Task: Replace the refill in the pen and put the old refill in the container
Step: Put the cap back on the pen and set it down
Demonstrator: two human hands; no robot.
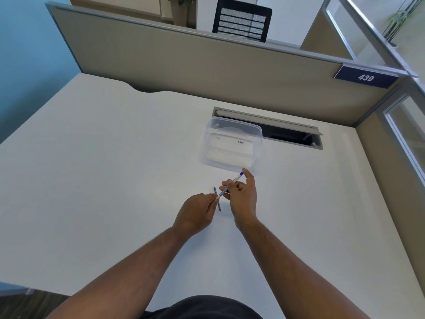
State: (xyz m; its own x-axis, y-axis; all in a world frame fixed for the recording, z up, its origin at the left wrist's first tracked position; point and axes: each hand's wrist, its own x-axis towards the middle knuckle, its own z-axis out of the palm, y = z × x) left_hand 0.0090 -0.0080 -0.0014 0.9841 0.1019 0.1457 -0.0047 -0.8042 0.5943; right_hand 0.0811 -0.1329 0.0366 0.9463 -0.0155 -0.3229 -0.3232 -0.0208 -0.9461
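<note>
My right hand (242, 195) grips a slim white pen (235, 179) with a blue end cap, held slanted above the white desk (103, 169). My left hand (197, 212) pinches the pen's lower tip end, fingers closed on it. A thin dark blue refill (219, 206) lies on the desk just under and between the hands, partly hidden by the pen and fingers. A clear plastic container (232, 143) stands open just beyond the right hand.
Behind the container is an open cable slot (287, 132) in the desk. A beige partition (207, 65) with a "439" plate (366, 77) closes off the back, and a side panel (391, 180) runs along the right.
</note>
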